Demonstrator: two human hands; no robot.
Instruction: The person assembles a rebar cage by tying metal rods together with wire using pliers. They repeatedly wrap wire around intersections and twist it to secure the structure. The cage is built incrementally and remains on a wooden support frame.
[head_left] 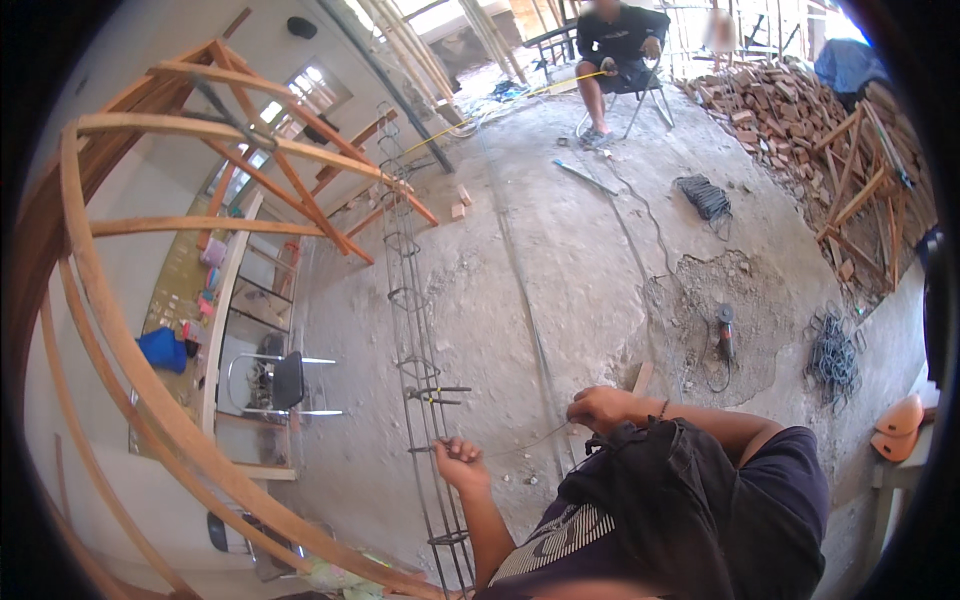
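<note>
A long cage of steel reinforcing bars (402, 330) with square stirrups runs from near me toward the far side. At its right edge is my left hand (460, 462), its fingers curled closed against the steel. A thin wire (535, 441) spans the gap between both hands; its end at the cage is hidden by my left fingers. Further right, in front of my chest, my right hand (600, 408) is closed around the wire. A short crosspiece with yellow marks (436, 396) lies across the cage just beyond my left hand.
A wooden frame (110, 330) arches over the left. A seated person (622, 60) holds a yellow tape measure (500, 103) stretched toward the cage. On the concrete floor lie an angle grinder (725, 335), stirrup bundles (704, 198) and tangled wire (833, 358). Bricks (770, 110) are piled far right.
</note>
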